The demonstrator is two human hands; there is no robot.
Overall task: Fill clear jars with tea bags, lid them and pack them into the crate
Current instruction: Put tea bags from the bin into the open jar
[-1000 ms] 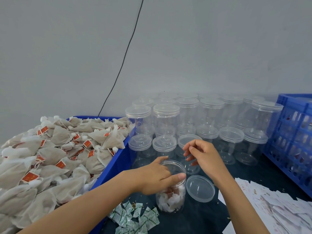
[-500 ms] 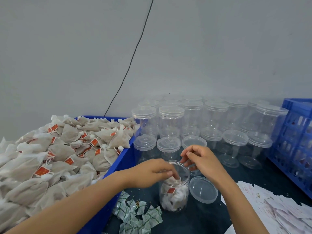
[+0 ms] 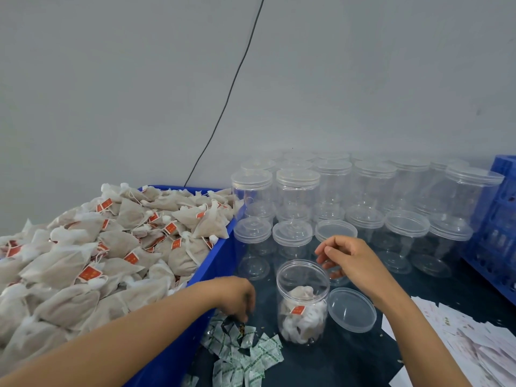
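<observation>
An open clear jar point(image 3: 303, 300) stands on the dark table, about half full of tea bags, one with a red tag. Its lid point(image 3: 351, 310) lies flat just to its right. My left hand point(image 3: 237, 297) is low, left of the jar, fingers pointing down onto a pile of small green-and-white sachets point(image 3: 245, 356); whether it pinches one is hidden. My right hand point(image 3: 349, 261) hovers above the jar's right rim, fingers loosely curled and holding nothing. Loose tea bags point(image 3: 111, 247) fill the blue bin point(image 3: 220, 247) on the left.
Several empty lidded jars point(image 3: 363, 196) are stacked in rows behind the open jar. A blue crate point(image 3: 502, 219) stands at the right edge. White paper slips point(image 3: 460, 339) cover the table at lower right. A black cable runs up the wall.
My left hand came out of the jar mouth and dropped left to the sachet pile. My right hand stayed above the jar's rim. The view shifted slightly.
</observation>
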